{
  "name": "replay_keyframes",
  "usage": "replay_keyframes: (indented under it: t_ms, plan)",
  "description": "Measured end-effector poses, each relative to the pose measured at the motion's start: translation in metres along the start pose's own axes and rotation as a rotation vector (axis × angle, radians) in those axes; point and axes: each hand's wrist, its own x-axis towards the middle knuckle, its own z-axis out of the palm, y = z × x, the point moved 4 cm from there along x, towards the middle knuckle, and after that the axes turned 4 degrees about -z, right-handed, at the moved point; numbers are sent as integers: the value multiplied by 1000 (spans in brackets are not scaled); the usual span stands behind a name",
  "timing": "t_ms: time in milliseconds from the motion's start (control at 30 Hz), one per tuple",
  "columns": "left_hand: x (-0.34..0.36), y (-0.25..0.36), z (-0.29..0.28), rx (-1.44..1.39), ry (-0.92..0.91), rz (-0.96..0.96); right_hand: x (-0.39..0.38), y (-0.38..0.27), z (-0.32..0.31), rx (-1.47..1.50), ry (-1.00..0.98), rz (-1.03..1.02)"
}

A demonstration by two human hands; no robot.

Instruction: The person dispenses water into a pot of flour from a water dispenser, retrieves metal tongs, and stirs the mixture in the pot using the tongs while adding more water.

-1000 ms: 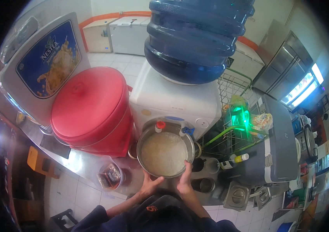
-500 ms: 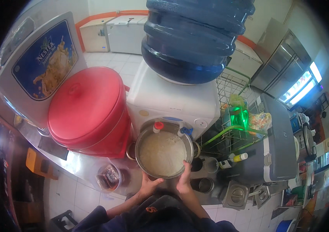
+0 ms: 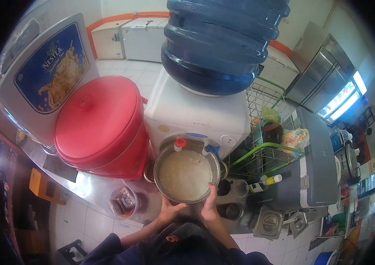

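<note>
A round metal pot (image 3: pixel 185 176) with side handles sits under the taps of a white water dispenser (image 3: pixel 198 115). Cloudy, pale liquid with whitish clumps fills much of it. My left hand (image 3: pixel 170 211) grips the pot's near side, thumb pointing right and the other fingers mostly hidden beneath or behind the wall. At the near right, my right hand (image 3: pixel 210 205) holds the pot, its thumb up along the rim. The red tap (image 3: pixel 180 144) and the blue tap (image 3: pixel 211 149) hang over the pot's far edge. I cannot make out any water stream.
A large blue water bottle (image 3: pixel 223 48) tops the dispenser. Left stands a red lidded drum (image 3: pixel 99 123); nearer is a clear tub (image 3: pixel 123 202) with packets. A green wire rack (image 3: pixel 267 152), a bottle with a yellow cap (image 3: pixel 267 182) and a grey cooler (image 3: pixel 317 163) stand right.
The green glow inside the wire rack is gone, and a dark reddish shape shows there. My hands and the pot have stayed in place.
</note>
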Motion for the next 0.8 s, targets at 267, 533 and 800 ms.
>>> replay_keyframes:
  t_ms: [267, 533, 800]
  plan:
    - [0, 3, 4, -64, -15, -17, 9, 8, -6, 1, -28, -4]
    - [3, -5, -3, 11, -43, -26, 5, 2, -2, 17, -41, 4]
    - [2, -2, 0, -33, -37, -25, 6, 2, -3, 14, -50, -26]
